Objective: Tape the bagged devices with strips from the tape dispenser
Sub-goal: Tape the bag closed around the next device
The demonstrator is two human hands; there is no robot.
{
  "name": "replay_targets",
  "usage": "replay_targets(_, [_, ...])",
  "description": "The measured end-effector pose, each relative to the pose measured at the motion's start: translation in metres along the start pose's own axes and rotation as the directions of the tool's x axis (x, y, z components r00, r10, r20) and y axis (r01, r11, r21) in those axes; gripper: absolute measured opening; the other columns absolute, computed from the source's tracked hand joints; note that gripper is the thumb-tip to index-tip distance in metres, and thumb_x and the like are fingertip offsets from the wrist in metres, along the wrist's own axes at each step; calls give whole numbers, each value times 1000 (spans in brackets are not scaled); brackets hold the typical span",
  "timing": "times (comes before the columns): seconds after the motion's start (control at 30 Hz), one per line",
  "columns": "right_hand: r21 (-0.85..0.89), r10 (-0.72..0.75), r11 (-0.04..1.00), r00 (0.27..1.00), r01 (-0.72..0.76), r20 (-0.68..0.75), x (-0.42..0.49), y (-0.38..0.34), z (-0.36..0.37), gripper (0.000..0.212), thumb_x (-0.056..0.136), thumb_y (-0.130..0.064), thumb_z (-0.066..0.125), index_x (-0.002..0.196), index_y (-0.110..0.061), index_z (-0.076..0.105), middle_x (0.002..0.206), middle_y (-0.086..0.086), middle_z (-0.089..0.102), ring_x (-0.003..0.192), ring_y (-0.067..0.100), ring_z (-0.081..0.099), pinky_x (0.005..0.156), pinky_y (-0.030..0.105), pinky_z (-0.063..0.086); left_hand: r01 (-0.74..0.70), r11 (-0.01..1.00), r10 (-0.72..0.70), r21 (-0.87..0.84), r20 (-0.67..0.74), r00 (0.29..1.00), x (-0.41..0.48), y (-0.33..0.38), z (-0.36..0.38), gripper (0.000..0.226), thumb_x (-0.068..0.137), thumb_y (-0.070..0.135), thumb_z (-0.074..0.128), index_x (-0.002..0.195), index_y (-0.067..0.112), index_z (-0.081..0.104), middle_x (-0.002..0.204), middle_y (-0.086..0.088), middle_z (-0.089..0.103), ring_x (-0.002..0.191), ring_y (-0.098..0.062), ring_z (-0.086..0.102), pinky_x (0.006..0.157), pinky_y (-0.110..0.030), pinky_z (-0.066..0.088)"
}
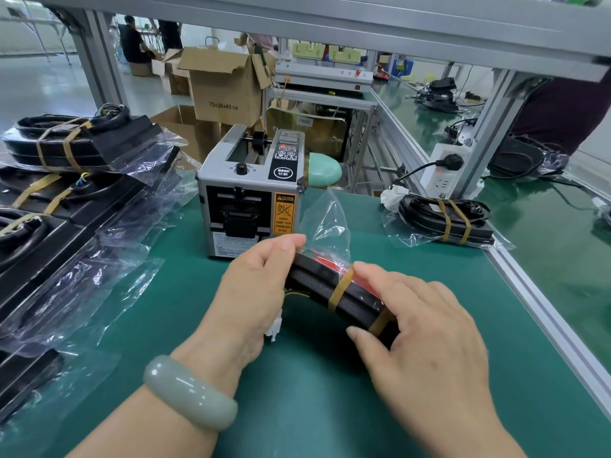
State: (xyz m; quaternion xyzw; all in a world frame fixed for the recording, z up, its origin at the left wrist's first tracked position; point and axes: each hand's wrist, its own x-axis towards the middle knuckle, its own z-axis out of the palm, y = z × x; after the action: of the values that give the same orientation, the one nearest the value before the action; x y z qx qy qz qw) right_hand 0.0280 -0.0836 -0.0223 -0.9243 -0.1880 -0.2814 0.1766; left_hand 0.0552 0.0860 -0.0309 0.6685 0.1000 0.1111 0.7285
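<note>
1. Left hand [261, 276] and right hand [423, 328] both grip the bagged device [334, 285] over the tabletop [297, 408], six o'clock from the tape dispenser [251, 193].
2. Its bag mouth [325, 216] looks loose, untaped; stacked devices [82, 143] wait at nine o'clock.

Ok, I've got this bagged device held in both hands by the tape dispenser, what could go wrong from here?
First, the left hand and right hand both grip the bagged device. Freeing one to fetch tape may let the loose bag end spring open.
Second, the tape dispenser carries a caution label against putting fingers into its outlet, so reach carefully.
</note>
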Motion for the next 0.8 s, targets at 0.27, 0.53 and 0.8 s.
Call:
replay_targets(0.27, [74,-116,991,992,111,56,6,14,-1,82,46,-34,86,118,-29,47,97,-14,66,84,18,63,73,28,46,-603,644,289,471,580,761,11,20,-17,20,79,48,69,99,46,68,112,24,63,107,13,54,95,-5,36])
replay_targets(0.53, [543,18,834,988,-99,152,12,46,0,58,51,-50,73,105,-46,53,124,-30,55,120,-7,47,97,6,30,-439,848,273,297,466,842,23,11,-15,19,69,40,63,87,38,67,87,31,70,81,14,62,79,-3,43])
replay_targets(0.8, [882,-42,376,945,-285,323,7,67,16,59,68,-27,75,122,-38,55,131,-8,58,122,17,55,100,26,44,-321,931,252,171,335,908,33,2,-19,20,73,40,60,83,29,73,87,14,75,82,1,66,78,-12,49])
